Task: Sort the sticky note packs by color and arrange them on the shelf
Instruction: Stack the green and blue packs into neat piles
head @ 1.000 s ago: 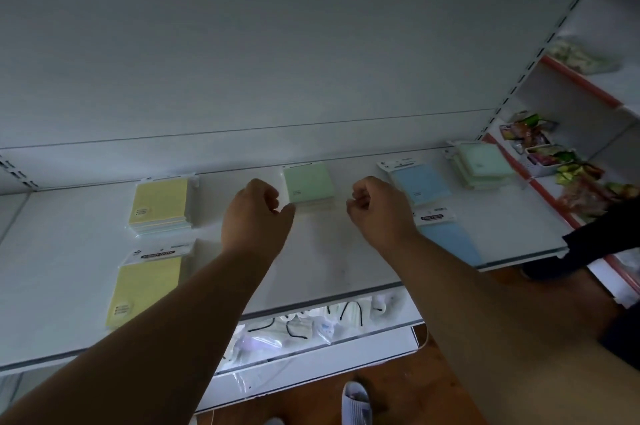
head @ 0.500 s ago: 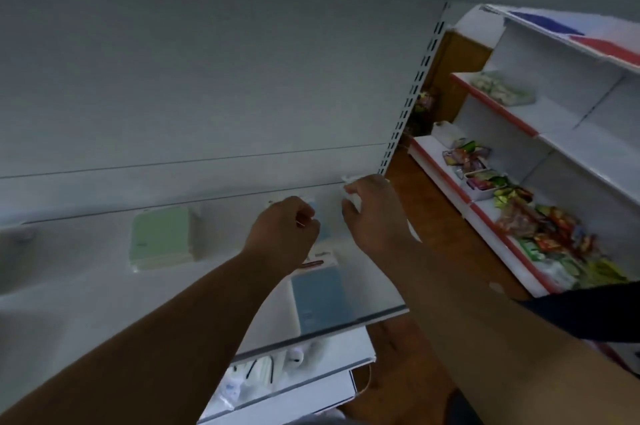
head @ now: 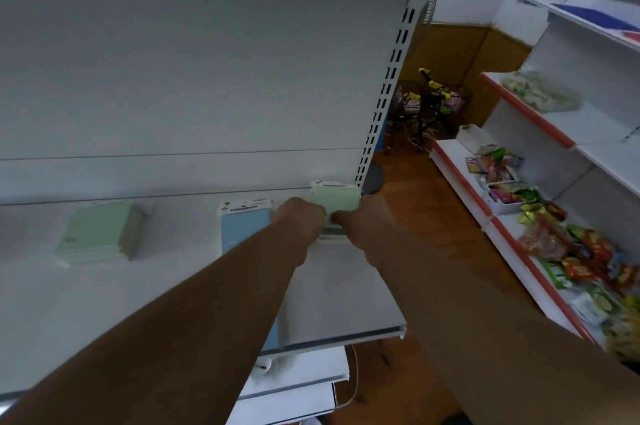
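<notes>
A stack of green sticky note packs (head: 334, 197) lies at the far right end of the white shelf (head: 173, 286). My left hand (head: 300, 220) grips its left side and my right hand (head: 360, 220) grips its right side. A blue pack (head: 244, 227) lies just left of my left hand, partly hidden by my forearm. Another green stack (head: 98, 236) sits further left on the shelf.
The slotted shelf upright (head: 384, 95) stands right behind the held stack. A lower shelf with small white items (head: 277, 364) juts out below. Across the wooden aisle floor, another shelving unit (head: 519, 133) carries colourful snack packets (head: 571, 251).
My view has swung right along the shelf. Both hands moved from the middle of the shelf to its right end and took hold of the green stack there.
</notes>
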Demonstrator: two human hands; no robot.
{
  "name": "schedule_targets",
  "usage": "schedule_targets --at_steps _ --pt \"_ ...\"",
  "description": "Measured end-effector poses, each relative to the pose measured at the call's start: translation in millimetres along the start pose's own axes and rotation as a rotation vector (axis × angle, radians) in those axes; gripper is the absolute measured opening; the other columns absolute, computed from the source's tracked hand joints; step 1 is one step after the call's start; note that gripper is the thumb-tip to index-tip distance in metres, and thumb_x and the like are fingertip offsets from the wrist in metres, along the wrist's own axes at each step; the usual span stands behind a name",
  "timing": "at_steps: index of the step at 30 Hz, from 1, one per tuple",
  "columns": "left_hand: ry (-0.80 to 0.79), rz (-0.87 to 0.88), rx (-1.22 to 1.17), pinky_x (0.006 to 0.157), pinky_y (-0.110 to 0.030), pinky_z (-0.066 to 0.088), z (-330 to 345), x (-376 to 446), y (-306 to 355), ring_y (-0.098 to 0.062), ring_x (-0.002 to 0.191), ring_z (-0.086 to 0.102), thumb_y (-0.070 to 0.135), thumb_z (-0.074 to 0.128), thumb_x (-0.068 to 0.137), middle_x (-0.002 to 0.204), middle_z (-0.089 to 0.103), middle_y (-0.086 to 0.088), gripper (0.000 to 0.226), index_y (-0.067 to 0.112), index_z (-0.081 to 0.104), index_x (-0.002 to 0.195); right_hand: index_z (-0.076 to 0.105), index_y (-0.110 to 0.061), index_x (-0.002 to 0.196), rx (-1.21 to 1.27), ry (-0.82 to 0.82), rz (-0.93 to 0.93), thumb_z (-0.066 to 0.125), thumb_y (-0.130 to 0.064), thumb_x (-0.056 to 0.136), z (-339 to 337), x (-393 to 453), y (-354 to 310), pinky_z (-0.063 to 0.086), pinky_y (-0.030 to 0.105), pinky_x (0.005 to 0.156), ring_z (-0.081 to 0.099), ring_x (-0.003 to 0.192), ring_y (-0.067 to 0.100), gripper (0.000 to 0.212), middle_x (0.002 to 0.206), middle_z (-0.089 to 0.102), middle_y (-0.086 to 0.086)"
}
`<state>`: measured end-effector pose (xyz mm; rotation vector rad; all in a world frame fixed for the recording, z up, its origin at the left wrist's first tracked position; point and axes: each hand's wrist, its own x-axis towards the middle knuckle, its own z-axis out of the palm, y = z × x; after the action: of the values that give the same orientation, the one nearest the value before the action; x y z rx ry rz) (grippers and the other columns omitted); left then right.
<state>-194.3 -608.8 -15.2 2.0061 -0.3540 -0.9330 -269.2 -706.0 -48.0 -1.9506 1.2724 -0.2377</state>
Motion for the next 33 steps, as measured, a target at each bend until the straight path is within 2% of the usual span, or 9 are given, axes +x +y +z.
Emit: schedule_targets --at_steps 5,9,11,17,20,23,25,29,33 --pt "0.163 0.153 0.026 0.056 -0.023 0.041 -4 -18 1 -0.020 0.067 0.056 0.015 0.055 0.089 0.086 0.066 -0.008 0.023 0.009 0.070 0.106 0.061 0.003 0.112 0.386 -0.016 0.037 0.059 -0.002 0.084 -24 -30 -19 0.041 0.033 0.063 0.063 0.093 0.040 0.029 0.111 0.062 0.029" --pt "0.223 0.265 -0.033 0.073 -0.029 0.051 -47 -47 -23 -0.019 0.091 0.065 0.011 0.062 0.088 0.112 0.067 0.000 0.039 0.020 0.057 0.125 0.067 -0.013 0.105 0.529 -0.049 -0.092 0.064 -0.003 0.079 -13 -72 -46 0.058 0.036 0.074 0.067 0.089 0.023 0.028 0.098 0.070 0.007" --pt "0.217 0.315 -0.033 0.072 -0.029 0.052 -77 -63 -45 -0.017 0.094 0.066 0.004 0.062 0.086 0.109 0.068 0.003 0.042 0.024 0.057 0.122 0.065 -0.019 0.105 0.480 -0.092 -0.165 0.064 -0.005 0.079 10 -96 -63 0.058 0.036 0.078 0.066 0.088 0.018 0.029 0.098 0.069 0.002" --pt "0.325 0.338 -0.088 0.086 -0.032 0.054 -175 -104 -122 -0.012 0.104 0.063 -0.012 0.050 0.079 0.112 0.064 0.010 0.068 0.033 0.050 0.130 0.048 -0.022 0.123 0.380 -0.147 -0.359 0.064 -0.005 0.084 116 -172 -108 0.041 0.006 0.074 0.055 0.102 0.009 0.045 0.118 0.058 -0.003" --pt "0.321 0.356 -0.173 0.092 -0.034 0.054 -221 -114 -156 -0.008 0.106 0.064 -0.018 0.046 0.074 0.112 0.068 0.012 0.077 0.042 0.057 0.122 0.042 -0.027 0.133 0.367 -0.135 -0.414 0.065 -0.004 0.083 165 -206 -125 0.044 0.010 0.086 0.053 0.114 0.005 0.059 0.129 0.054 -0.007" --pt "0.310 0.408 -0.182 0.083 -0.019 0.051 -251 -117 -182 0.000 0.102 0.064 -0.020 0.045 0.075 0.105 0.069 0.016 0.075 0.047 0.061 0.103 0.045 -0.030 0.131 0.434 -0.130 -0.382 0.066 -0.002 0.084 200 -230 -132 0.046 0.006 0.083 0.055 0.112 0.000 0.059 0.125 0.056 -0.011" --pt "0.296 0.397 -0.178 0.085 -0.018 0.048 -263 -114 -201 -0.002 0.107 0.061 -0.017 0.048 0.079 0.111 0.066 0.016 0.069 0.043 0.056 0.112 0.050 -0.032 0.123 0.444 -0.114 -0.349 0.067 -0.005 0.084 214 -237 -132 0.047 0.005 0.080 0.058 0.106 -0.003 0.051 0.119 0.060 -0.010" --pt "0.175 0.375 -0.145 0.100 -0.033 0.049 -269 -113 -224 -0.006 0.115 0.058 -0.009 0.049 0.085 0.122 0.062 0.014 0.064 0.033 0.044 0.133 0.048 -0.033 0.132 0.382 -0.154 -0.315 0.065 -0.012 0.088 227 -244 -134 0.046 0.023 0.100 0.055 0.115 0.002 0.051 0.126 0.060 -0.013" --pt "0.169 0.457 -0.113 0.090 -0.002 0.041 -270 -119 -221 0.020 0.109 0.050 -0.007 0.047 0.091 0.115 0.055 0.029 0.061 0.042 0.041 0.126 0.039 -0.032 0.142 0.354 -0.099 -0.354 0.060 -0.011 0.092 230 -255 -138 0.037 0.009 0.095 0.048 0.120 -0.002 0.057 0.132 0.054 -0.018"
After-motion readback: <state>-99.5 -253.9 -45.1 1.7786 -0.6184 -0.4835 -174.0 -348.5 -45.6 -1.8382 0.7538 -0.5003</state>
